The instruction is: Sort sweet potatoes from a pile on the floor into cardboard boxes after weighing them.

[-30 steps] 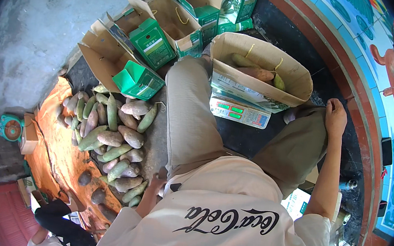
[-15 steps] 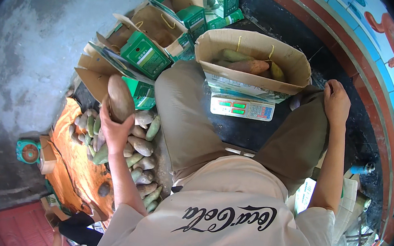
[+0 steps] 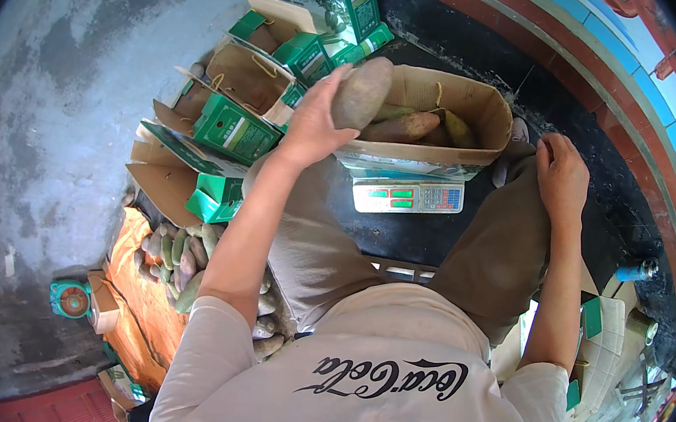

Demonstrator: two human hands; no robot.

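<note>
My left hand [image 3: 316, 121] is wrapped round a large oblong brown vegetable [image 3: 362, 93], holding it above the left end of an open cardboard carton [image 3: 493, 129]. Inside the carton lie several similar vegetables, among them a reddish-brown one [image 3: 402, 127] and a greenish one [image 3: 457, 129]. The carton sits on a digital scale [image 3: 408, 196] between my knees, its display lit green. On my right knee rests my right hand [image 3: 563, 172], holding nothing, its fingers loosely bent over the trouser leg.
Several open green-and-brown cartons [image 3: 237, 126] stand in a row at the left. Below them, a pile of oblong vegetables [image 3: 174, 255] lies by an orange sheet [image 3: 131, 271]. A small green fan-like device [image 3: 71, 299] is near the wall. A blue can [image 3: 638, 270] stands at the right.
My left hand has carried the brown vegetable from above the pile up and right to the carton on the scale. My right hand stays on my knee. The view has shifted slightly.
</note>
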